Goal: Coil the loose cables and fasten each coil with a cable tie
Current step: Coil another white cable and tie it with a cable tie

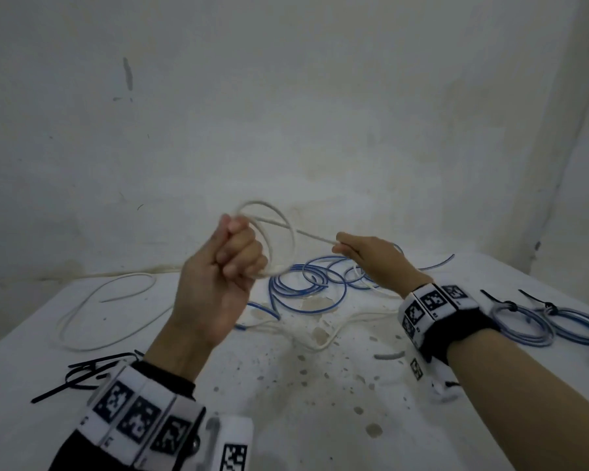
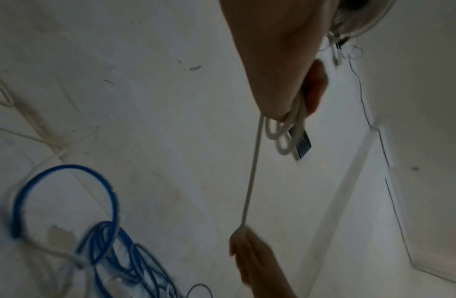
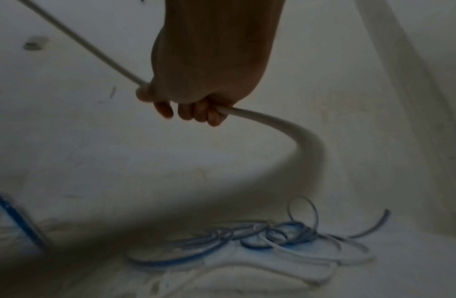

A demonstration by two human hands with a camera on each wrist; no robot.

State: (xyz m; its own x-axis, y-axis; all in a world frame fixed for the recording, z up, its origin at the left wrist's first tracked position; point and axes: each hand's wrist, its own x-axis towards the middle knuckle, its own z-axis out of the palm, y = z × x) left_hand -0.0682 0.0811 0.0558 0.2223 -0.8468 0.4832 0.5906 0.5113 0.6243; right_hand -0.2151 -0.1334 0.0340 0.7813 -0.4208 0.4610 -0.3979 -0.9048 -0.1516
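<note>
Your left hand (image 1: 223,266) grips several loops of thin white cable (image 1: 279,229) above the bench (image 1: 320,402); your right hand (image 1: 371,256), fingers curled, holds its taut strand just beside them, above the blue cable (image 1: 306,283).

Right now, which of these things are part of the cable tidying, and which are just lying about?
In use:
white cable, coiled in the left hand, fed by the right hand
black ties, waiting
blue cable, still loose

Lying about:
two tied coils, already finished
grey scrap
table
wall
</note>
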